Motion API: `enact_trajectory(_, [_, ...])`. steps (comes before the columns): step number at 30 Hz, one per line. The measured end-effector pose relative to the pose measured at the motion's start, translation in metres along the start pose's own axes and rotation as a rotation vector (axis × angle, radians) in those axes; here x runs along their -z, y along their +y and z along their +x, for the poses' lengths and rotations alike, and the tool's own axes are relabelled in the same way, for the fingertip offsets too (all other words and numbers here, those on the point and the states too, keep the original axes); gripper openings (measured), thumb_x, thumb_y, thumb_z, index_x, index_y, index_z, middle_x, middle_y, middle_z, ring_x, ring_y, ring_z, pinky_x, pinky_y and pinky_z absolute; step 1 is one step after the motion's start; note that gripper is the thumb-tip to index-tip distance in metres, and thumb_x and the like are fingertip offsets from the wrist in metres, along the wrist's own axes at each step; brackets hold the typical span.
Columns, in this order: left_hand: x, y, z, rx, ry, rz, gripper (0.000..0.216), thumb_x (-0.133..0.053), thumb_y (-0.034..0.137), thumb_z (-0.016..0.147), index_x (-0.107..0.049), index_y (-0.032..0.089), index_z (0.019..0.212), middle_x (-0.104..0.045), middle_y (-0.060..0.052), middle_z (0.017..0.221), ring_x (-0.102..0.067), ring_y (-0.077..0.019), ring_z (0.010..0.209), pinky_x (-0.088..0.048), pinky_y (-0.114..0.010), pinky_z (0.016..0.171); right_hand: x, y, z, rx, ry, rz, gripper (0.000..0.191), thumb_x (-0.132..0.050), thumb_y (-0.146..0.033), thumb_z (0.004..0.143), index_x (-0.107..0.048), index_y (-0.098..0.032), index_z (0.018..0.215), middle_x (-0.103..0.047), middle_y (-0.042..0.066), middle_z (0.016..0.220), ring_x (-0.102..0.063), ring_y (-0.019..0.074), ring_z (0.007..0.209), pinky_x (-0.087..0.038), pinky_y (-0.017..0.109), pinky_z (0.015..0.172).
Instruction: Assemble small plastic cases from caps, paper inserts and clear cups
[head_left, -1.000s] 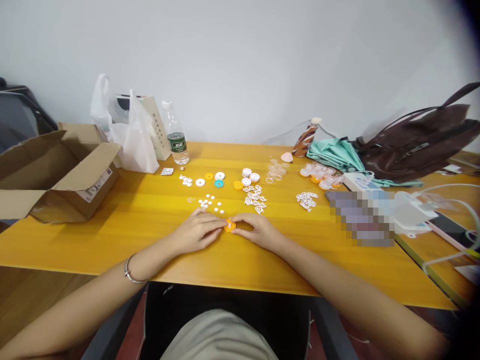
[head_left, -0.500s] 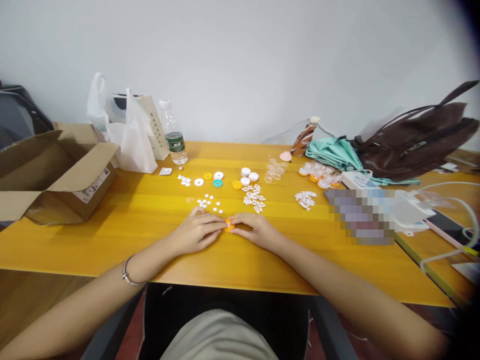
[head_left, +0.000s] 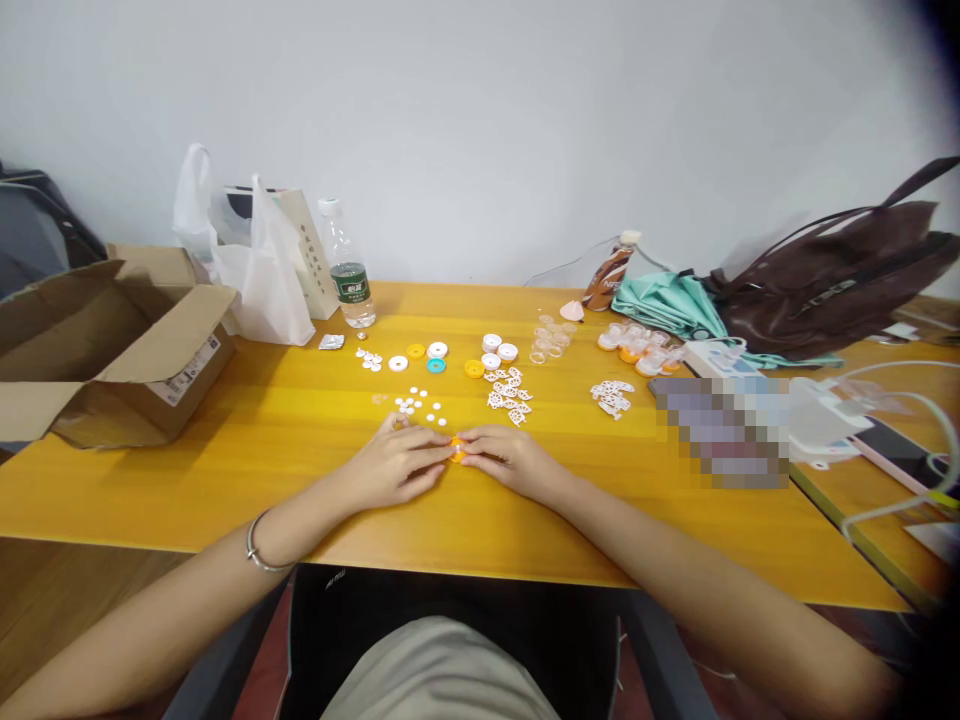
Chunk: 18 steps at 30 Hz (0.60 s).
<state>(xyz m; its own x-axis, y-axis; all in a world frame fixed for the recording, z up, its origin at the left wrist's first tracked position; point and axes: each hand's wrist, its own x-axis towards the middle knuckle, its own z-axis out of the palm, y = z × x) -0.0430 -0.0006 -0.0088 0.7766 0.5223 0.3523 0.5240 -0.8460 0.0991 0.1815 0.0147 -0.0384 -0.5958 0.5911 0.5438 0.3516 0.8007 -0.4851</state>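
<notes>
Between my two hands, low over the tabletop, is a small round orange plastic part (head_left: 457, 451) with a whitish piece on it. My left hand (head_left: 401, 462) pinches its left side with the fingertips. From the right, the fingers and thumb of my right hand (head_left: 517, 460) close on the same part. Several small white discs (head_left: 406, 405) lie just beyond my left hand. White openwork pieces (head_left: 509, 393) are heaped beyond my right hand. White round caps (head_left: 507, 352), a yellow ring (head_left: 473, 369) and a teal ring (head_left: 436, 366) lie farther back.
An open cardboard box (head_left: 120, 350), a white plastic bag (head_left: 262, 285) and a water bottle (head_left: 350, 280) stand left. Toward the right are clear rings (head_left: 553, 340), orange-and-clear assembled pieces (head_left: 645, 348), more white pieces (head_left: 611, 398), a brown drink bottle (head_left: 612, 272), a teal umbrella (head_left: 664, 305) and a brown bag (head_left: 832, 290).
The fingers of my right hand have shifted slightly on the orange part, the thumb closer to the fingers. My left hand keeps nearly the same place.
</notes>
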Motion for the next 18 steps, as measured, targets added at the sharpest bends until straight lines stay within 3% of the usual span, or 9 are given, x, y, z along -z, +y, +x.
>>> enact_trajectory(10, [0.002, 0.004, 0.001, -0.021, -0.021, 0.09, 0.03, -0.039, 0.027, 0.088, -0.056, 0.022, 0.112, -0.061, -0.007, 0.11, -0.057, -0.0168, 0.091, -0.027, -0.036, 0.084, 0.002, -0.006, 0.001, 0.08, -0.037, -0.159, 0.019, -0.049, -0.024, 0.086, -0.066, -0.018, 0.089, -0.066, 0.009, 0.097, -0.063, 0.0169, 0.088, -0.053, 0.03, 0.08])
enact_trajectory(18, [0.002, 0.005, 0.001, -0.038, -0.019, 0.123, 0.031, -0.04, 0.025, 0.087, -0.056, 0.021, 0.113, -0.063, -0.008, 0.104, -0.058, -0.0179, 0.09, -0.029, -0.036, 0.083, 0.004, -0.011, 0.002, 0.057, -0.073, -0.155, 0.02, -0.048, -0.024, 0.086, -0.066, -0.018, 0.092, -0.065, 0.009, 0.099, -0.062, 0.0176, 0.091, -0.052, 0.031, 0.082])
